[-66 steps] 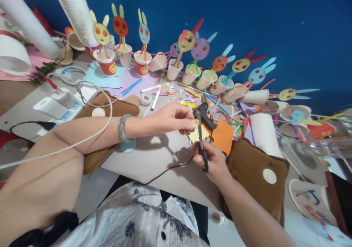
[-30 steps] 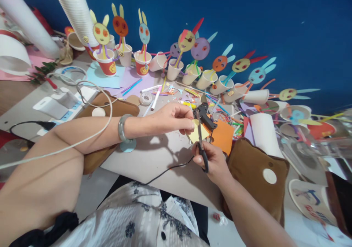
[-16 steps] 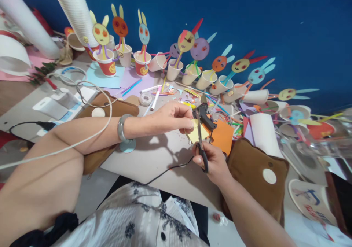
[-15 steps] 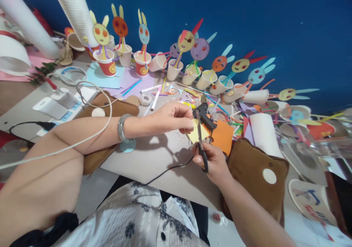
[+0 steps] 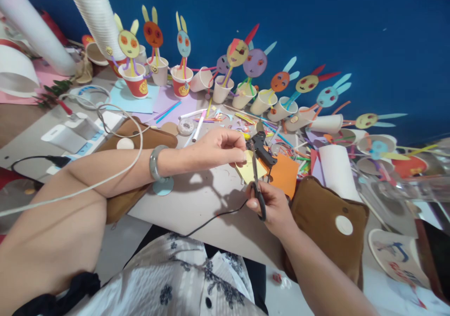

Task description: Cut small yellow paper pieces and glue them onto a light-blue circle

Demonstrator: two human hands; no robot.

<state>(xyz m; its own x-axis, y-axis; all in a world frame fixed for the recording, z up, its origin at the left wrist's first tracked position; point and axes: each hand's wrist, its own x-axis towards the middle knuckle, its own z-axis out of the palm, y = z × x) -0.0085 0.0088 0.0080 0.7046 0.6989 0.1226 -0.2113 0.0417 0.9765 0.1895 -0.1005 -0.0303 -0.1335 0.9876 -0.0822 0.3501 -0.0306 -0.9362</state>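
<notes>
My left hand (image 5: 228,148) pinches a small piece of yellow paper (image 5: 249,158) between thumb and fingers, above the table. Black-handled scissors (image 5: 260,201) are in my right hand (image 5: 272,206), their blades pointing up and away from me beside that piece. Whether the blades touch it, I cannot tell. Behind the blades are a yellow sheet (image 5: 246,174) and an orange sheet (image 5: 286,171). A black glue gun (image 5: 262,147) lies just beyond the scissors. On the table near my left wrist is a pale blue paper disc (image 5: 163,186), partly covered by my wrist.
Paper cups (image 5: 222,90) with rabbit-faced paper figures line the blue wall. Paper scraps, straws and pens (image 5: 199,125) litter the table before them. Brown pouches (image 5: 328,227) lie on both sides. A white cable (image 5: 80,191) crosses over my left arm, and a power strip (image 5: 89,133) sits at left.
Almost nothing differs. Both hands keep their places, with the yellow piece and the scissors held as before; the small piece looks slightly turned.
</notes>
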